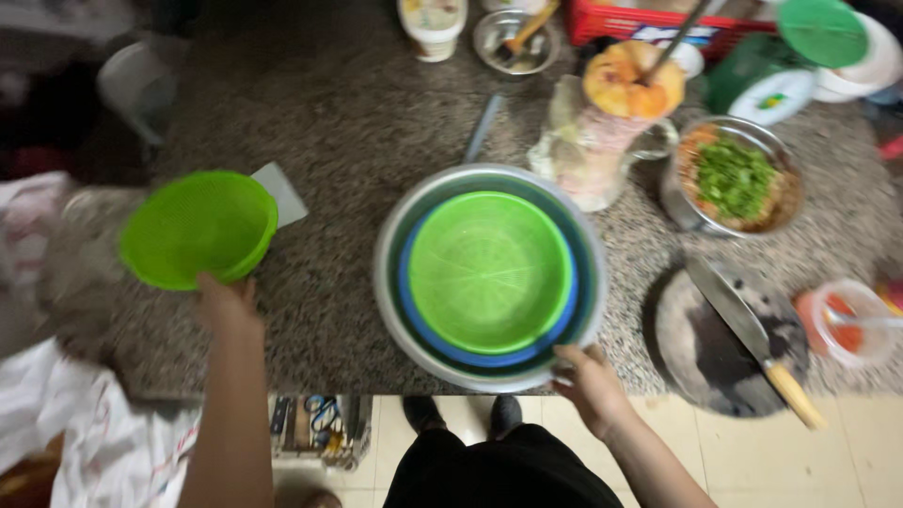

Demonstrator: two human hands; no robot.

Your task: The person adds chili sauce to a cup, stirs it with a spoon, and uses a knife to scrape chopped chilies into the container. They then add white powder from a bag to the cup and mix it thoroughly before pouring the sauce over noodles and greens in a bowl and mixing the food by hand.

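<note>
Your left hand (226,306) blurs with the green colander (198,228) at nine o'clock, its fingers hidden behind the rim. At twelve o'clock the red crate (649,23) and white jar (433,23) are cut off by the top edge.

— Looks like a home kitchen; speckled granite counter (339,122) crowded with cooking gear.

— Agreed; stacked bowls with a green colander (489,268) inside, another green colander (198,226) at the counter's edge.

— Also a steel bowl of chopped greens and shredded vegetables (732,179); a cleaver (748,334) lying on a round chopping block (701,362); a jar of red sauce (847,325) alongside.

— Tiled floor (790,452) below; utensils in a small rack (320,423) under the counter.
</note>
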